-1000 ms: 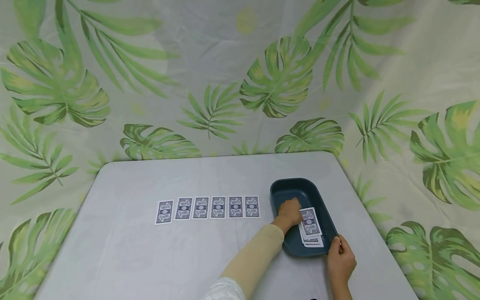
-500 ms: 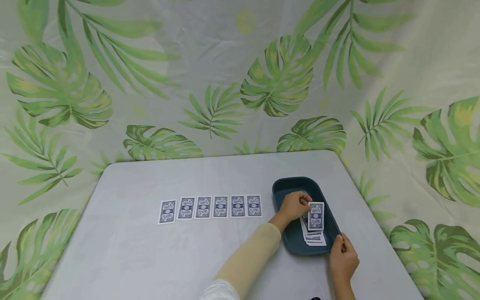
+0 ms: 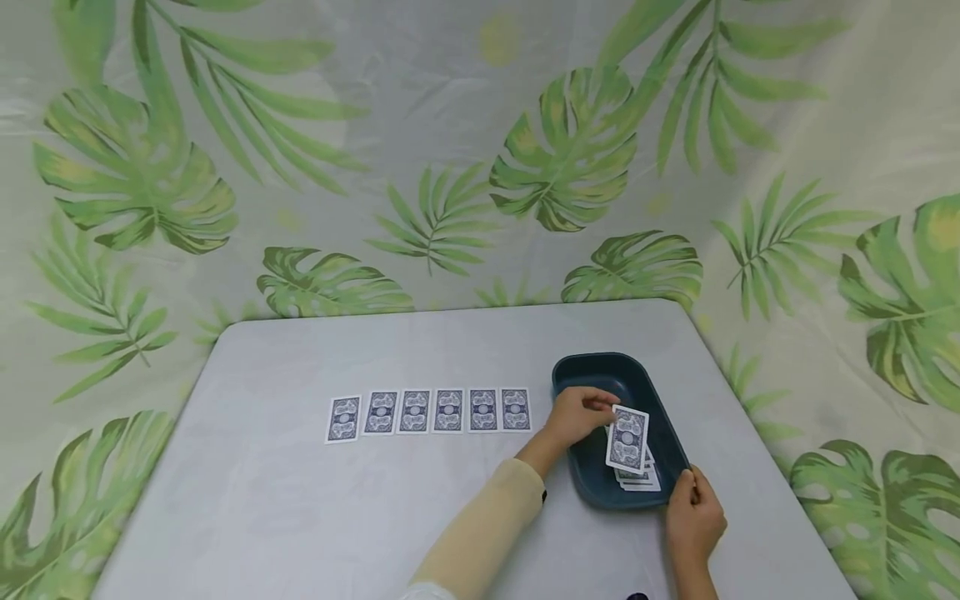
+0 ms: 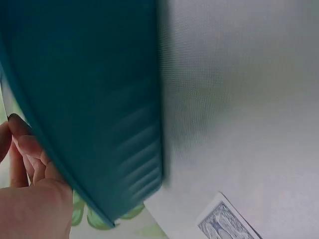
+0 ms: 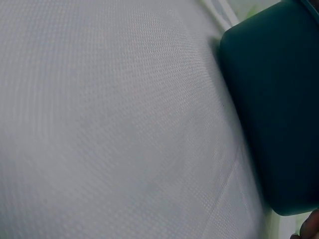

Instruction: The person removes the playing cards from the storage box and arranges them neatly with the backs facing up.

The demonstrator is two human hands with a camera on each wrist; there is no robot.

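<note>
In the head view, my left hand (image 3: 574,417) reaches over a dark teal tray (image 3: 596,483) and pinches a playing card (image 3: 627,440) by its upper left corner, patterned back up. Beneath that card lies a loose pile of cards (image 3: 639,482) in the tray, partly covered. My right hand (image 3: 696,515) grips the tray's rim at the near right corner. The left wrist view has the left hand (image 4: 37,169) beside the tray wall (image 4: 94,109), its fingertips close together. Only a bit of the right hand (image 5: 310,226) shows below the tray (image 5: 279,109) in the right wrist view.
A row of several face-down cards (image 3: 448,411) lies left of the tray on the white-covered table (image 3: 300,517). Behind the table hangs a leaf-patterned cloth (image 3: 450,125). A small dark object (image 3: 637,597) peeks in at the bottom edge.
The left hand has come up from the pile with a card between its fingers, and the card has tilted slightly. The right hand keeps its grip on the tray. The head view has shifted slightly.
</note>
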